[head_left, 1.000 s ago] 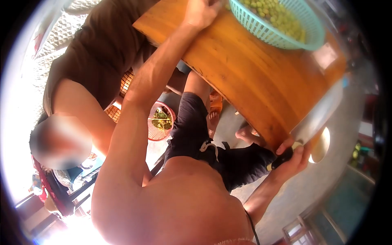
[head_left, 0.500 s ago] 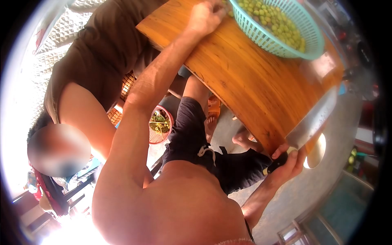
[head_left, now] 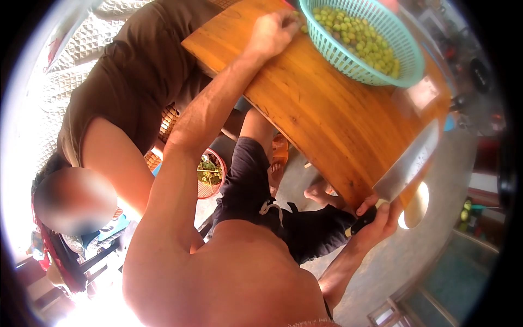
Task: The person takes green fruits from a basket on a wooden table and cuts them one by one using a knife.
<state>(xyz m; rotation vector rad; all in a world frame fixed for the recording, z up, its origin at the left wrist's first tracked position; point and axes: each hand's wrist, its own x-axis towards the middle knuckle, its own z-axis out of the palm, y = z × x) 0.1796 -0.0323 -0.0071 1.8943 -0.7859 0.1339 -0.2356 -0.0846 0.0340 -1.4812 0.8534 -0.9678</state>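
Observation:
My right hand [head_left: 375, 222] is wrapped round the dark handle of a large knife [head_left: 408, 162], whose broad blade lies over the near right corner of the wooden table [head_left: 316, 114]. At the table's far side my left hand [head_left: 274, 34] has its fingers curled together beside a turquoise basket [head_left: 370, 73]. Small green fruits [head_left: 362, 38] fill the basket, and a few lie at its left, by my left fingertips. Whatever those fingers hold is too small to make out.
Another person in a brown top [head_left: 131, 71] leans in close at the left. A red basket [head_left: 210, 185] with green bits stands on the floor below the table. A pale, flat item [head_left: 422, 94] lies near the table's right end.
In the view, the turquoise basket and the knife with my right hand have shifted slightly left and down. My left hand is slightly lower than at first; both hands keep their closed shape.

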